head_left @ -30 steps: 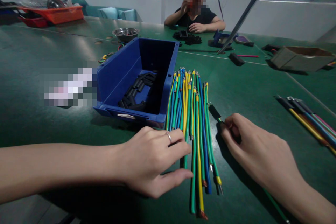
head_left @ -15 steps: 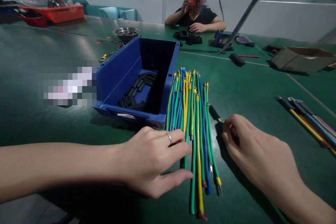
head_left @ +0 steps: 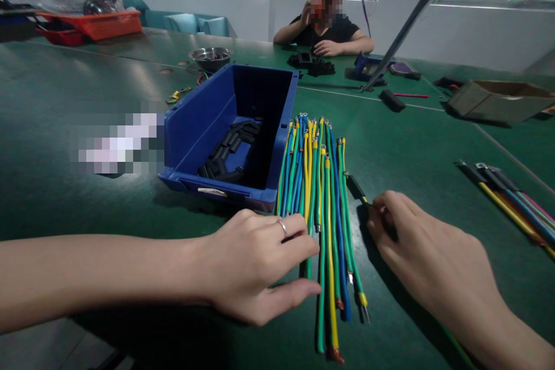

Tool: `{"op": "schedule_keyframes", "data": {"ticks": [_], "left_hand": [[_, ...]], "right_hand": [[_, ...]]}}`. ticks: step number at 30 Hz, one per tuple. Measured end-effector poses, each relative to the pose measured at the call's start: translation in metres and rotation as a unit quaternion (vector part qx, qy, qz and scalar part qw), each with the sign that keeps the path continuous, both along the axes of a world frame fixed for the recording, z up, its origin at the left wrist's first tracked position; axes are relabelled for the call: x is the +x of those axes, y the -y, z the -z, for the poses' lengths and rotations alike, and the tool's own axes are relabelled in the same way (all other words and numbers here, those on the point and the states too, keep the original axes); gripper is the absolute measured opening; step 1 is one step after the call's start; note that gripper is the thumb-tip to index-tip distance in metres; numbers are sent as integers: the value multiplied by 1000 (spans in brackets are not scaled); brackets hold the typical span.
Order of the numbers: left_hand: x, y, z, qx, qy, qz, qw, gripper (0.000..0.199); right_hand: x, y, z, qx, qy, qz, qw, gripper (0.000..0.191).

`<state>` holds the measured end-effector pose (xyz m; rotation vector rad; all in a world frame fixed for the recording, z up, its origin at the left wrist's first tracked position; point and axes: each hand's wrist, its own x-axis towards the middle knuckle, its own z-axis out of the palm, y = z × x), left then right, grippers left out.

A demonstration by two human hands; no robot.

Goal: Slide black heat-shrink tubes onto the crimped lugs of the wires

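Note:
In the head view several green, yellow and blue wires (head_left: 310, 185) with metal end lugs lie side by side on the green table. My left hand (head_left: 264, 263), a ring on one finger, rests over their left side, thumb and forefinger apart and gripping nothing. My right hand (head_left: 420, 248) is closed in a pinch on a single wire (head_left: 367, 201) just right of the bundle. A black sleeve (head_left: 355, 187) covers that wire's far end near the lug. Its middle is hidden under my hand.
Left of the wires stands a blue bin (head_left: 219, 188) holding several black sleeves (head_left: 229, 147). More sleeved wires (head_left: 515, 196) lie at the right. Across the table sits a person (head_left: 329, 29). A metal bowl (head_left: 211, 59), an orange basket (head_left: 110, 25) and a cardboard box (head_left: 494, 103) are farther back.

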<state>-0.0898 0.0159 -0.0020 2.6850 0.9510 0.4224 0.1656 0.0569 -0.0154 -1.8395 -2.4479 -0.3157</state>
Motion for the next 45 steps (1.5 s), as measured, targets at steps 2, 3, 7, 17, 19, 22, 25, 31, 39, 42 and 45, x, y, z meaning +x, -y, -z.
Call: {"op": "schedule_keyframes", "data": {"ticks": [2,3,7,17,19,22,25,31,39,42,45], "left_hand": [[0,0,0,-1,0,1,1000,25],[0,-1,-1,0,-1,1,1000,25],[0,0,0,6,1,1,1000,24],[0,-2,1,12,6,2,1000,23],[0,-1,0,10,3,3,1000,23],[0,0,0,7,-1,3,1000,23],[0,0,0,2,-7,5,1000,24],[0,-1,0,7,0,-1,1000,23],[0,-1,2,8,5,0,1000,23],[0,-1,2,12,7,2,1000,23],[0,-1,2,11,7,4,1000,23]], "right_hand": [[0,0,-1,5,7,-7,1000,22],[0,0,-1,8,12,-11,1000,21],[1,-2,-1,19,31,-20,999,22],[8,-8,-6,-31,72,28,996,29],[9,-9,-8,-43,78,33,996,31],[9,-8,-9,-41,86,30,995,29],[8,-7,-10,-33,92,22,995,27],[11,-10,-7,-28,66,7,997,27],[19,-19,-6,-29,25,23,999,25],[19,-20,-11,-34,24,42,998,25],[20,-20,-16,-38,32,56,997,24]]}}
